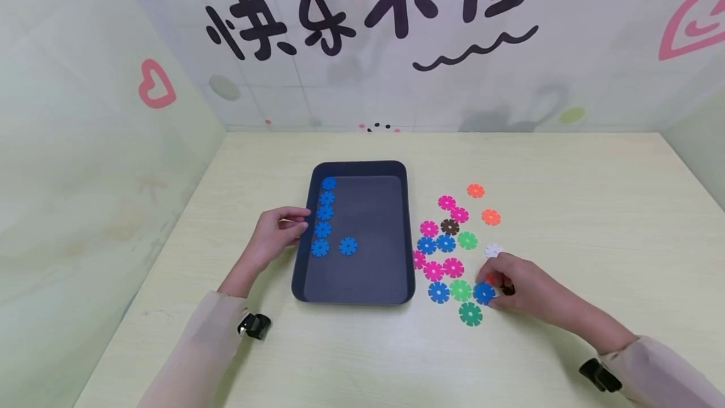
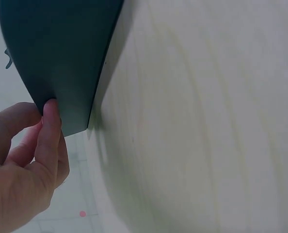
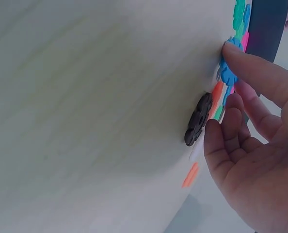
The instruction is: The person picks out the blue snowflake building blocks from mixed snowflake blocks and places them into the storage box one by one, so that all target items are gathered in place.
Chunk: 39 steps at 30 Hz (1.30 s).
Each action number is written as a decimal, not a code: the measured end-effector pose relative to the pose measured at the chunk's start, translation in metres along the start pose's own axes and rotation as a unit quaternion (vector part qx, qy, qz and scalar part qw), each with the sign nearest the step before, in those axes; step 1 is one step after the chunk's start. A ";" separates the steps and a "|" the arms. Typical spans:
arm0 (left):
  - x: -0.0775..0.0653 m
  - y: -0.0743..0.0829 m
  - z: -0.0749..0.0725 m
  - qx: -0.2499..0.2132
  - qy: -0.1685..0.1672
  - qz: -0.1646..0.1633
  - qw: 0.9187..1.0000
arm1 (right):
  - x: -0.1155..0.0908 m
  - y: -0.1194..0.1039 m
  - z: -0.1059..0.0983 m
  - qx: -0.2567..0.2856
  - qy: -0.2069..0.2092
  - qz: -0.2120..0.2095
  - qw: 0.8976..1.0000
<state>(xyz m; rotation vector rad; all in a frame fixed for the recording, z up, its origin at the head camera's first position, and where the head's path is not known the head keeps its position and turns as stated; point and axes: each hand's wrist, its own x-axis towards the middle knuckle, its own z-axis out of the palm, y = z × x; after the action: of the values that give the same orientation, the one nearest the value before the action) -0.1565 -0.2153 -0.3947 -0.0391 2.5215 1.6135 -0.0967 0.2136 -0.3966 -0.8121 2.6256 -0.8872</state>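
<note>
My left hand (image 1: 273, 235) pinches the left rim of a dark rectangular tray (image 1: 362, 285); in the left wrist view, thumb and fingers hold the tray's edge (image 2: 61, 58). Inside the tray, several blue notched plastic discs (image 1: 325, 213) form a column along the left side, and one more blue disc (image 1: 348, 245) lies to their right. To the right of the tray, my right hand (image 1: 529, 285) pinches a blue disc (image 1: 484, 293) between thumb and index finger. Under that hand are a black or dark brown disc (image 3: 199, 119) and an orange disc (image 3: 215, 99), partly hidden.
Loose discs lie scattered right of the tray: several pink (image 1: 433, 271), blue (image 1: 438, 292), green (image 1: 471, 314), orange (image 1: 491, 217), one dark brown (image 1: 450, 226) and one white (image 1: 493, 250). A printed wall (image 1: 362, 93) stands behind the wooden table (image 1: 595, 206).
</note>
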 end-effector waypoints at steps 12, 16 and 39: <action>0.000 0.001 0.000 0.003 -0.002 0.001 1.000 | -0.001 -0.007 0.002 0.007 0.003 0.017 1.000; -0.001 0.001 0.000 0.002 -0.003 0.004 1.000 | -0.002 -0.009 0.003 0.010 0.000 0.020 1.000; -0.002 0.003 0.000 -0.002 -0.003 0.000 1.000 | 0.011 -0.032 -0.010 -0.007 0.021 -0.082 0.996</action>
<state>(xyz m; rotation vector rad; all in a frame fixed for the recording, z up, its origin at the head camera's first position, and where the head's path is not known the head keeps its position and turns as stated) -0.1549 -0.2145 -0.3920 -0.0337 2.5137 1.6168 -0.0955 0.1908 -0.3695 -1.0362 2.6332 -0.9385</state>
